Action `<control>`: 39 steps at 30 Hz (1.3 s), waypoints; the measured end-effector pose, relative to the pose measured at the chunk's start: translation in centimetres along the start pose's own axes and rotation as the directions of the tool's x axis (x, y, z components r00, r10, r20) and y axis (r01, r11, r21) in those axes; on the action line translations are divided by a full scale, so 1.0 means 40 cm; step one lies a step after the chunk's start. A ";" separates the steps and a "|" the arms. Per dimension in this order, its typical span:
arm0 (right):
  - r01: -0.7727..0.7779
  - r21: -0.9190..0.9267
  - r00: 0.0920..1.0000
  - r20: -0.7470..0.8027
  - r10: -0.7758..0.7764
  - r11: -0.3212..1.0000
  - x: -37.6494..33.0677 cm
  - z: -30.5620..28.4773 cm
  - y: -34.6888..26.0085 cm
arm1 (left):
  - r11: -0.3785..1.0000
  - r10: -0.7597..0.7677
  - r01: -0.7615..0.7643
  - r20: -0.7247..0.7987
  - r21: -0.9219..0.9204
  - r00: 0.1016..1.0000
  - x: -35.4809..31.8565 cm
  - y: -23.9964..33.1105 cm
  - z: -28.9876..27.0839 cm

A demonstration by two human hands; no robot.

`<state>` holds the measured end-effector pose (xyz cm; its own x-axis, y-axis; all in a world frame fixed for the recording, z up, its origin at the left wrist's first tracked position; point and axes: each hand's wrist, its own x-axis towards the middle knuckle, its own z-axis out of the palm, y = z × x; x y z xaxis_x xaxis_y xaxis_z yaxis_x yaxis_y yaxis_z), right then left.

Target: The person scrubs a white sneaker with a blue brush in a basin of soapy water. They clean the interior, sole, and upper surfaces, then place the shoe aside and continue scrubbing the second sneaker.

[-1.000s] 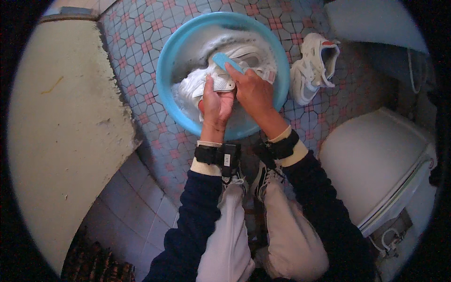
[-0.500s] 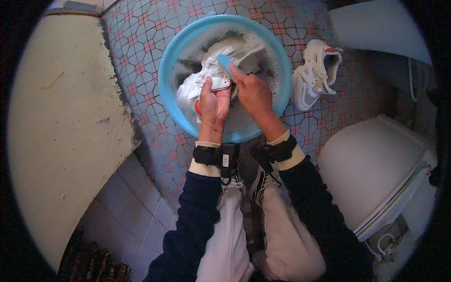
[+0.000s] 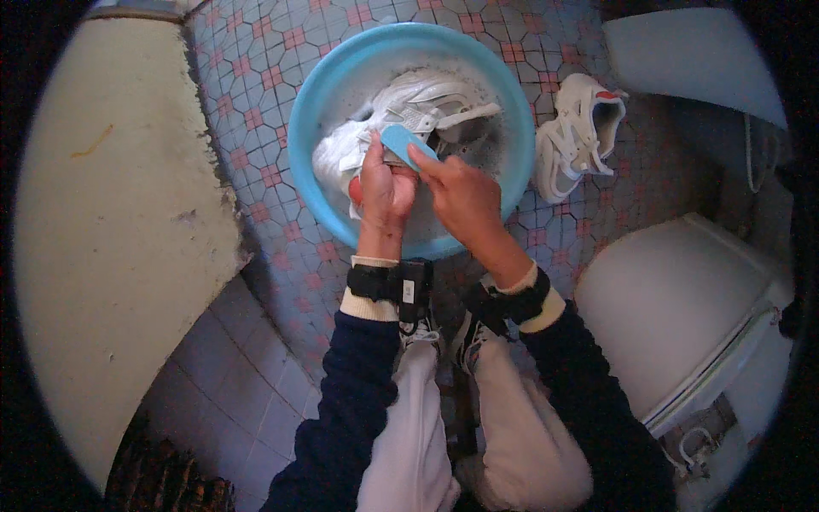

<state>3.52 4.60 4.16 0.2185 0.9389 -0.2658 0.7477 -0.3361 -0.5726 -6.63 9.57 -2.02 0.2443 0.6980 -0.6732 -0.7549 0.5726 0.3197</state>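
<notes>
A wet white sneaker (image 3: 358, 138) lies tilted over the light blue basin (image 3: 304, 166), which holds cloudy, sudsy water. My left hand (image 3: 388, 194) grips the shoe's near side, thumb on top and fingers curled beneath. In my right hand (image 3: 465, 196) is a light blue brush (image 3: 408, 145), its back facing up and its bristles hidden. The brush head rests over the shoe's upper, close to my left thumb. A pale tongue or strap sticks out from the shoe toward the right.
Another white sneaker (image 3: 577, 141) with a red patch stands on the patterned tile floor (image 3: 273, 128), right of the basin. A white rounded fixture (image 3: 682, 290) is at the lower right. At left runs a pale, chipped ledge (image 3: 128, 205). My legs and shoes are below the basin.
The brush has moved left and toward me over the shoe, its head now lying flatter. The shoe has shifted slightly, and its protruding strap points farther right.
</notes>
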 end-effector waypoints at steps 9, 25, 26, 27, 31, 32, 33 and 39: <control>-0.017 -0.073 0.998 -0.069 0.012 0.997 0.054 0.020 0.007 | 0.998 0.007 -0.007 0.000 0.057 1.000 0.004 -0.001 0.016; 0.038 -0.146 0.953 0.304 0.009 0.989 0.043 -0.069 0.029 | 0.965 -0.237 0.229 -0.055 -0.129 0.970 0.008 -0.011 -0.003; 0.046 -0.154 0.946 0.323 0.006 0.987 0.032 -0.078 0.028 | 0.949 -0.289 0.278 -0.056 -0.150 0.956 0.003 -0.013 -0.002; 0.058 -0.170 0.936 0.353 0.006 0.984 0.024 -0.093 0.023 | 0.959 -0.262 0.258 -0.012 -0.119 0.965 -0.004 -0.014 0.000; 0.076 -0.160 0.913 0.408 -0.005 0.984 -0.012 -0.152 -0.019 | 0.984 -0.154 0.164 0.119 -0.076 0.981 -0.047 -0.003 0.008; 0.084 -0.179 0.908 0.419 -0.001 0.980 -0.016 -0.161 -0.032 | 0.993 -0.119 0.120 0.136 -0.001 0.983 -0.075 0.001 0.001; 0.016 -0.274 0.920 0.381 0.093 0.962 -0.024 -0.164 -0.044 | 0.981 -0.194 0.195 0.063 -0.003 0.979 -0.083 0.012 0.010; -0.139 -0.035 0.988 0.068 0.142 0.990 -0.085 -0.124 -0.074 | 0.971 -0.174 0.195 -0.149 0.140 0.973 -0.138 0.063 0.060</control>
<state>3.68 2.78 10.59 0.2788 0.8747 -0.3965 0.7316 -0.4609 -0.5023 -8.42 8.19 4.08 0.2790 0.5157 -0.8101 -0.5999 0.7523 0.2722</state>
